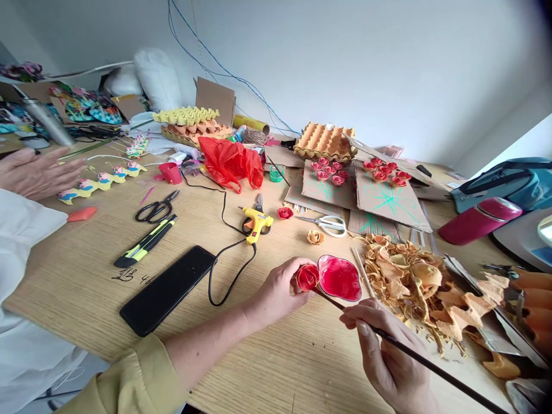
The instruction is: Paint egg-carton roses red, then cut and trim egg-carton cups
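The left hand (281, 292) pinches a curled-petal red rose (307, 278) as the right hand (390, 357) clasps a slender brush (448, 377) beside a glossy, wavy-rimmed dish (351, 271) on the wood-grained tabletop (263, 371).

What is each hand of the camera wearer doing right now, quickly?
Left hand: closed, fingers holding a red craft rose.
Right hand: closed, gripping a long dark brush.
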Demonstrator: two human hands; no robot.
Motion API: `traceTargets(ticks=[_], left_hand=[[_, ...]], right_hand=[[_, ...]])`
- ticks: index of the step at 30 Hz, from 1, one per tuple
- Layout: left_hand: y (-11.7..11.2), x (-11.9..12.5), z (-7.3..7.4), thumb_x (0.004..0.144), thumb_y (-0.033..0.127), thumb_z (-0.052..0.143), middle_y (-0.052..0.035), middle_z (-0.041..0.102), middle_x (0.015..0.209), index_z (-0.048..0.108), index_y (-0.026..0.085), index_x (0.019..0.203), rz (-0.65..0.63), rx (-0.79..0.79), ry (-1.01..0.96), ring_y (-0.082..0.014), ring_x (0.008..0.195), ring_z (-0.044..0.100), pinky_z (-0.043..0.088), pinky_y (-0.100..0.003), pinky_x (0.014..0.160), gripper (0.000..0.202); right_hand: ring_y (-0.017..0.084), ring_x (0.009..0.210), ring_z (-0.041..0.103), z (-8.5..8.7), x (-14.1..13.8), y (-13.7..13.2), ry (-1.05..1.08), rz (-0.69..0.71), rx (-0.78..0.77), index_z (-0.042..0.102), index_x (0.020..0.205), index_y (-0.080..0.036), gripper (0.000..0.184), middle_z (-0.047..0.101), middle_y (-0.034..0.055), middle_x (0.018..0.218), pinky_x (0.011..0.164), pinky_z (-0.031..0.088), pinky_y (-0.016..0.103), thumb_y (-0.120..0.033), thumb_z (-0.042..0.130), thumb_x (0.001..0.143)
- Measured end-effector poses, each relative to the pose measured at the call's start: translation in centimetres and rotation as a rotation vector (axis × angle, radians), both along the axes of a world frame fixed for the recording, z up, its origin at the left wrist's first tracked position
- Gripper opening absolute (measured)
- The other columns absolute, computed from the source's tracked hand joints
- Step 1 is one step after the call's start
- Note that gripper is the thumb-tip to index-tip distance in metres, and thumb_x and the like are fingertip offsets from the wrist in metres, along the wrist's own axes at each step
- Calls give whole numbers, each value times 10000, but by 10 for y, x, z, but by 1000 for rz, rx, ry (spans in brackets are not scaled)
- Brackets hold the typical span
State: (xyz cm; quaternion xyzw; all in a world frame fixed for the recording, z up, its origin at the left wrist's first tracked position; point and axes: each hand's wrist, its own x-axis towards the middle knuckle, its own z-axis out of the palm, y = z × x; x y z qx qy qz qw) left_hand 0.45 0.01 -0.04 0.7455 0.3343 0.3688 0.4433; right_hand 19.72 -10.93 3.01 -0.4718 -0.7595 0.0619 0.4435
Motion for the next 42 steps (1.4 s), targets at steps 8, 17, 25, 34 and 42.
traceTargets(ticks=[8, 17, 25, 34, 42], left_hand=[[1, 0, 3, 763, 91, 728, -38, 726, 1055, 611, 172, 1143, 3, -70, -52, -177, 945, 685, 533, -256, 863, 406], [1, 2, 6, 781, 125, 726, -44, 723, 1031, 618, 165, 1110, -14, -81, -55, -178, 932, 681, 531, -247, 831, 349], [2, 0, -1, 780, 135, 739, -38, 725, 1061, 615, 183, 1139, 10, -80, -60, -181, 959, 690, 540, -253, 854, 382], [5, 3, -1, 748, 164, 768, -48, 705, 1062, 615, 172, 1117, 42, -181, -138, -191, 971, 672, 545, -284, 876, 399], [15, 2, -22, 739, 149, 759, -59, 654, 1145, 549, 186, 1212, 35, -318, -204, -195, 1050, 645, 533, -331, 954, 519]], right_hand=[[129, 751, 661, 1, 6, 2, -22, -16, 25, 625, 1069, -213, 186, 663, 15, 829, 696, 525, 249, -127, 480, 991], [126, 777, 671, -4, 8, 3, -3, -53, 3, 630, 1089, -223, 183, 683, 12, 859, 729, 525, 249, -147, 488, 1001], [109, 765, 695, -4, 5, -2, 42, -38, -31, 616, 1130, -233, 183, 701, -7, 848, 734, 557, 213, -155, 501, 1011], [119, 718, 692, -4, 11, 3, 44, -204, 41, 645, 1039, -235, 157, 705, -9, 812, 689, 553, 223, -216, 490, 1028], [163, 621, 692, -7, 16, 21, -85, -323, -27, 662, 973, -219, 249, 709, 7, 725, 564, 531, 255, -363, 473, 1046]])
